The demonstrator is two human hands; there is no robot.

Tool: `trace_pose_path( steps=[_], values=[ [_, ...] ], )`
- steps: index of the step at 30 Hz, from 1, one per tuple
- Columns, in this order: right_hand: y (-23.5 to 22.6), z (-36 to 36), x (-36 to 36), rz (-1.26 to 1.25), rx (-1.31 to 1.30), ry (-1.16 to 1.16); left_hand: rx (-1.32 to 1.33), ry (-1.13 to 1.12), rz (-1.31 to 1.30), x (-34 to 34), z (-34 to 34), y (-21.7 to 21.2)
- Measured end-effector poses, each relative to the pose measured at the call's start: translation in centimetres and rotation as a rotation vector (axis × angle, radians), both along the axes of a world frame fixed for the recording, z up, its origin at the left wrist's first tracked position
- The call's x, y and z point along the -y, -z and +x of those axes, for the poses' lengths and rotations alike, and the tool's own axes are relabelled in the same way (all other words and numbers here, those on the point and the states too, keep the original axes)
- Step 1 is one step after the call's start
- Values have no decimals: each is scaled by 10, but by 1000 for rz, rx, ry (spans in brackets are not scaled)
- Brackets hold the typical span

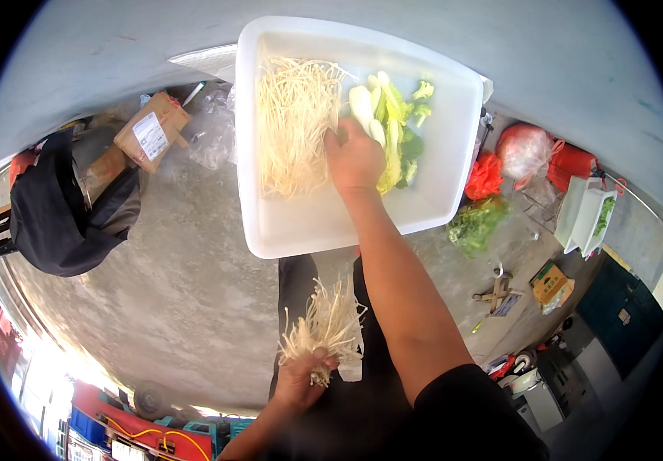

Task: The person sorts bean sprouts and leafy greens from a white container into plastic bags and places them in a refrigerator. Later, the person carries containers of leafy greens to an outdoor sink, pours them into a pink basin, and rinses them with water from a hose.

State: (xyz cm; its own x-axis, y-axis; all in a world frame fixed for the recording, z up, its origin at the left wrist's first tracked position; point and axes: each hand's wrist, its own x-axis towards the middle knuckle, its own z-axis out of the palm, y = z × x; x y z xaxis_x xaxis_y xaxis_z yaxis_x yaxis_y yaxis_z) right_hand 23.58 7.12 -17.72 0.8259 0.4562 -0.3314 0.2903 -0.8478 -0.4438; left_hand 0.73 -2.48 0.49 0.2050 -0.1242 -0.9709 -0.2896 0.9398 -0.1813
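- Black sleeve (pixel 477 415), near right.
- Right hand (pixel 356 157) in far tub (pixel 308 227), at mushroom pile (pixel 293 115); can't tell if grasping; bumping could bruise greens (pixel 389 115).
- Left hand (pixel 301 384), near, grips 1 mushroom bunch (pixel 324 323); slack fingers could shed strands.

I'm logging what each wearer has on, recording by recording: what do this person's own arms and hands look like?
The left hand and right hand are bare, with no gloves, watch or cables showing. A plain black short sleeve covers the right upper arm; no left sleeve is in view.
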Motion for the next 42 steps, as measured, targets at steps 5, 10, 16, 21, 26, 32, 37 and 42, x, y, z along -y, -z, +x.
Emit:
trace_pose_path(
  steps=[5,10,16,21,26,32,37,42],
  values=[
    [-10,-5,-2,320,-96,189,16,1,30,-1,4,2],
    [-30,1,2,539,-574,426,43,10,67,-1,6,3],
    [-56,7,13,646,-924,447,34,4,88,-5,13,-1],
    [-67,5,23,647,-1037,349,12,33,197,-8,8,-1],
    [-71,2,33,711,-1158,340,-29,-97,316,-20,9,2],
    [-90,-8,47,699,-1272,246,-51,-116,503,-30,12,14],
    [-135,-50,72,548,-1116,-214,-60,-122,566,-23,22,20],
    [-142,-91,103,634,-816,-262,22,22,643,-5,27,19]
  ],
)
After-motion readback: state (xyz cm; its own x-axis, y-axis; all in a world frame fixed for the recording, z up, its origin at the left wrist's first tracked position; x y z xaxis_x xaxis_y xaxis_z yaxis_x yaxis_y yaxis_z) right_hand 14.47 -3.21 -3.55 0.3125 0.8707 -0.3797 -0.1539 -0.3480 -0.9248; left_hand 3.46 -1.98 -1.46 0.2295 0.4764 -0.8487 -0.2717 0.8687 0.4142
